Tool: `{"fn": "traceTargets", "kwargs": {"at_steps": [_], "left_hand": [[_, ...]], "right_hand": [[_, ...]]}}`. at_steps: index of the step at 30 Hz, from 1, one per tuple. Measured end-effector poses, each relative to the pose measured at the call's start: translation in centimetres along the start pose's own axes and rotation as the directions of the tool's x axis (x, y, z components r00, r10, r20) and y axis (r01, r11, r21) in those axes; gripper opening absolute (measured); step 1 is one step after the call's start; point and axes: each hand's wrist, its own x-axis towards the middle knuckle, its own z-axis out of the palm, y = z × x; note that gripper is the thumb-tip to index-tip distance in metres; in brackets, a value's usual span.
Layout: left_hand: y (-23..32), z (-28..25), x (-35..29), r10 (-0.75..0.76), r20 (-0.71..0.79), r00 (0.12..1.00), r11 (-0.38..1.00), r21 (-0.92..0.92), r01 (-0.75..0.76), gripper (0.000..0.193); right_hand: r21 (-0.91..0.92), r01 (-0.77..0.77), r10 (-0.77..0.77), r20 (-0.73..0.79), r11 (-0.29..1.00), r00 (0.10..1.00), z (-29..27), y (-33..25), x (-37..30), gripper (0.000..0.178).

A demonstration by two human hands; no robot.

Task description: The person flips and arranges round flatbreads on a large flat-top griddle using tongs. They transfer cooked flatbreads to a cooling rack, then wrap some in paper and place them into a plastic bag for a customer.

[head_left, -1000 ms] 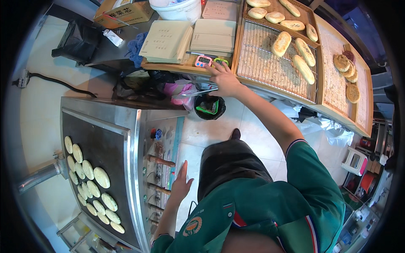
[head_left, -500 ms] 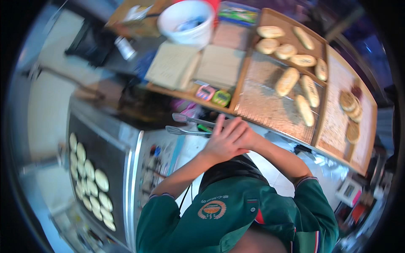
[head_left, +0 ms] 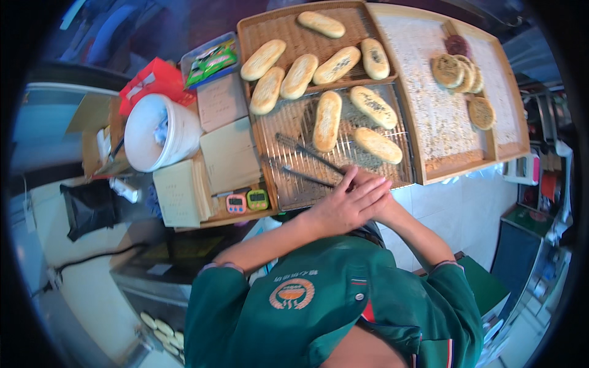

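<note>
My left hand (head_left: 348,207) lies across the back of my right hand (head_left: 381,208), its fingers stretched out over it. Beneath it, my right hand is mostly hidden and appears closed on the handle end of metal tongs (head_left: 313,157). The tongs' two arms spread apart, pointing left and away over the wire rack (head_left: 300,190) of a wooden tray, with nothing between them. Just beyond lie long golden flatbreads (head_left: 327,121), some with dark seeds. Several more breads (head_left: 264,59) sit in the far part of the tray.
A second wooden tray (head_left: 423,147) on the right holds round browned cakes (head_left: 481,113). To the left stand a white bucket (head_left: 147,132), paper bags (head_left: 230,156), a pink timer (head_left: 236,203) and a green timer (head_left: 257,199). Pale dough pieces (head_left: 161,327) show at lower left.
The view has swung right, so the griddle of dough pieces has mostly left the picture. My joined hands and the tongs are now over the rack, no longer in front of the timers.
</note>
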Motion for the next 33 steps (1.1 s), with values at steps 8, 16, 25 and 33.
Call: {"fn": "traceTargets", "kwargs": {"at_steps": [8, 16, 25, 33], "left_hand": [[-14.4, -0.5, -14.4, -0.874, -0.197, 0.444, 0.457, -0.021, 0.889, 0.022], [-12.0, 8.1, -13.2, -0.934, -0.243, 0.262, 0.25, 0.08, 0.965, 0.073], [-3.3, 11.4, -11.5, -0.965, -0.255, 0.069, 0.054, 0.065, 0.996, 0.073], [-3.4, 10.8, -11.5, -0.965, -0.258, 0.039, 0.032, 0.033, 0.999, 0.071]], "right_hand": [[0.176, -0.077, 0.147, -0.426, 0.981, 0.893, -10.8, 7.4, -7.3, 0.05], [0.69, -0.22, 0.357, -0.06, 0.689, 0.932, -16.2, 12.2, -7.7, 0.038], [0.554, -0.273, 0.301, 0.042, 0.787, 0.953, -27.1, 10.6, 1.0, 0.037], [0.537, -0.399, 0.344, 0.204, 0.743, 0.916, -27.2, 10.0, 8.7, 0.037]]}}
